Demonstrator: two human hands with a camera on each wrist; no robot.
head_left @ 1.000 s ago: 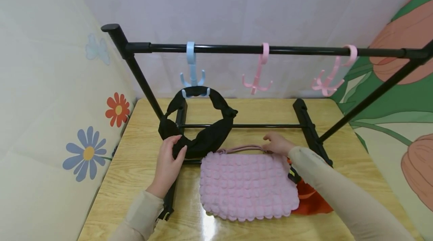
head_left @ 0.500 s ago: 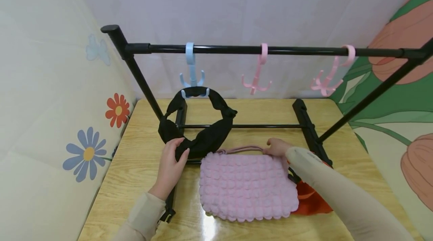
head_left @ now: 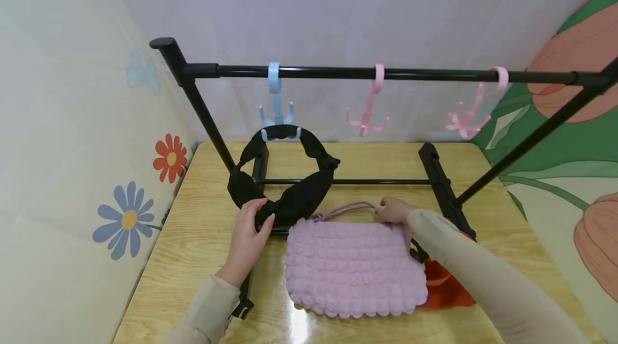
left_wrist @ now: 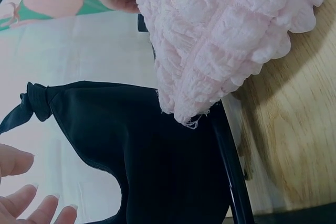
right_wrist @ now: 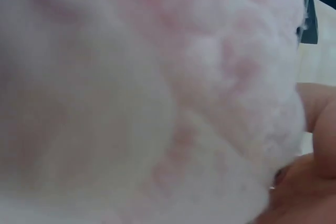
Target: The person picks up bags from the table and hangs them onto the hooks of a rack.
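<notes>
Flower-painted side walls around a light, wood-grained tabletop [head_left: 174,269]
A plain whitish backdrop [head_left: 309,16] spans the rear; the cream left wall [head_left: 53,134] shows a pale-blue butterfly [head_left: 143,74] above a red, yellow-centred flower [head_left: 171,158] and a blue, yellow-centred flower [head_left: 129,219]; large pink tulips [head_left: 603,242] and green leaves [head_left: 579,143] cover the right.

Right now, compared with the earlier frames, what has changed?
The right hand has closed its fingers on the strap of the pink bag, and the strap arches slightly higher. The left hand has edged slightly right beside the black bag. The pink bag's body still lies flat; the black bag still hangs from the blue hook.
</notes>
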